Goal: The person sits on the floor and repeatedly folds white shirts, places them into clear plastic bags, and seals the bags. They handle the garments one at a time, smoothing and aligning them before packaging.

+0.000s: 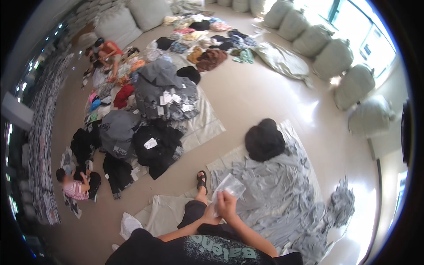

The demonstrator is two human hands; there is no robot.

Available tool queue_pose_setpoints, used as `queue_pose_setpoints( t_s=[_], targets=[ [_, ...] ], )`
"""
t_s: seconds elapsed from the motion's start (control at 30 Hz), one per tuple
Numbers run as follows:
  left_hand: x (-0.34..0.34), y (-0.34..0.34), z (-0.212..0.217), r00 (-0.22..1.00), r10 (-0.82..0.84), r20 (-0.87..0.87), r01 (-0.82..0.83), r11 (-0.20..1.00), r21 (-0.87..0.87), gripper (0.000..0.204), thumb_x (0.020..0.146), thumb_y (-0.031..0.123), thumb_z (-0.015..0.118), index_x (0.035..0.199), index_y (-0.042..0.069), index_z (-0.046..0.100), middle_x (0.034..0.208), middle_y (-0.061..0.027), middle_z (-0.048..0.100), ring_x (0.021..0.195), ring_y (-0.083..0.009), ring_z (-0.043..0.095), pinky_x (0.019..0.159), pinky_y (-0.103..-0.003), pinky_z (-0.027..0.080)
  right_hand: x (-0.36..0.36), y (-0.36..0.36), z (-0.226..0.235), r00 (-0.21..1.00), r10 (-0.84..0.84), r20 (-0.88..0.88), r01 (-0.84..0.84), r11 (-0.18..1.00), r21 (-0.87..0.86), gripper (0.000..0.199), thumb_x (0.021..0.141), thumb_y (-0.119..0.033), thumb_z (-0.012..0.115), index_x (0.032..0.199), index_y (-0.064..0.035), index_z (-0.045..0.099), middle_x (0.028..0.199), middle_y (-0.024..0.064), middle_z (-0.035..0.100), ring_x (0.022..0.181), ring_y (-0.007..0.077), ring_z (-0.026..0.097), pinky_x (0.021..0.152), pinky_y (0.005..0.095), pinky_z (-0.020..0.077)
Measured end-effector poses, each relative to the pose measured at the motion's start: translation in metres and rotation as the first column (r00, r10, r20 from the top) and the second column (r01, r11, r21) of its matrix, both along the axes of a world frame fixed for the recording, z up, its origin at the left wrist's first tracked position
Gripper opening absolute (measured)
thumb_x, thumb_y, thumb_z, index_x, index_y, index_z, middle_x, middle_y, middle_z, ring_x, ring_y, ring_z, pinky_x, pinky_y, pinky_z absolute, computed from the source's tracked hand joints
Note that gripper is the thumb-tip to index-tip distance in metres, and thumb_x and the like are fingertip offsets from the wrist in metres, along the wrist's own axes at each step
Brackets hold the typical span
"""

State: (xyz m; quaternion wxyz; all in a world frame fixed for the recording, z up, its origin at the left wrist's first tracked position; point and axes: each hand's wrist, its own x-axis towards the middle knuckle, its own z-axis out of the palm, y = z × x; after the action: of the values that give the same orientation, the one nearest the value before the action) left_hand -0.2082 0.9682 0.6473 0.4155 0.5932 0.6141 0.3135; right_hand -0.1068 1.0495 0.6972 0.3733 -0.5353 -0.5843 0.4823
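Both hands pinch a clear bag (229,185): right hand (226,206) at its lower edge, left hand (210,215) beside, above grey cloth (274,194).

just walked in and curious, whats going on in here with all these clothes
A seated person holds a clear plastic bag up in both hands, left hand and right hand, above a spread of grey garments on a floor sheet. Two other people sit among dark clothing piles. Big stuffed sacks line the wall.
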Motion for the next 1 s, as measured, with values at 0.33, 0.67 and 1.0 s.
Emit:
queue_pose_setpoints(
  t_s=[0.33, 0.67, 1.0],
  targets=[
    [-0.129, 0.235, -0.054, 0.148, 0.847, 0.51, -0.41, 0.522, -0.748, 0.038, 0.097, 0.027, 0.075, 0.123, 0.0, 0.071, 0.096, -0.0044, 0.072, 0.085, -0.0165, 0.068, 0.074, -0.037, 0.056, -0.095, 0.184, 0.052, 0.838, 0.531, -0.124, -0.542, 0.837, -0.076, 0.017, 0.102, -0.011, 0.073, 0.091, -0.001, 0.065, 0.079, 0.0112, 0.065, 0.068, 0.0217, 0.063, 0.063, 0.0357, 0.05],
    [-0.323, 0.425, -0.075, 0.587, 0.748, -0.309, -0.716, 0.658, 0.235, 0.031, 0.086, 0.004, 0.07, 0.116, 0.009, 0.067, 0.113, -0.0173, 0.071, 0.109, -0.0445, 0.068, 0.09, -0.051, 0.056, 0.075, 0.398, -0.084, 0.931, -0.301, -0.207, 0.156, 0.84, -0.52, 0.021, 0.109, -0.018, 0.067, 0.119, 0.0, 0.072, 0.101, 0.0073, 0.075, 0.092, 0.0156, 0.074, 0.084, 0.0303, 0.0617],
    [-0.274, 0.462, -0.155, 0.769, 0.352, -0.534, -0.634, 0.532, -0.561, 0.02, 0.091, 0.028, 0.071, 0.095, 0.014, 0.085, 0.096, -0.0172, 0.08, 0.091, -0.0389, 0.077, 0.081, -0.052, 0.059, 0.229, 0.602, -0.137, 0.905, -0.414, 0.097, 0.294, 0.444, -0.847, 0.028, 0.102, -0.028, 0.075, 0.113, -0.0016, 0.073, 0.089, 0.0083, 0.075, 0.075, 0.0183, 0.074, 0.064, 0.0293, 0.0586]
  ],
)
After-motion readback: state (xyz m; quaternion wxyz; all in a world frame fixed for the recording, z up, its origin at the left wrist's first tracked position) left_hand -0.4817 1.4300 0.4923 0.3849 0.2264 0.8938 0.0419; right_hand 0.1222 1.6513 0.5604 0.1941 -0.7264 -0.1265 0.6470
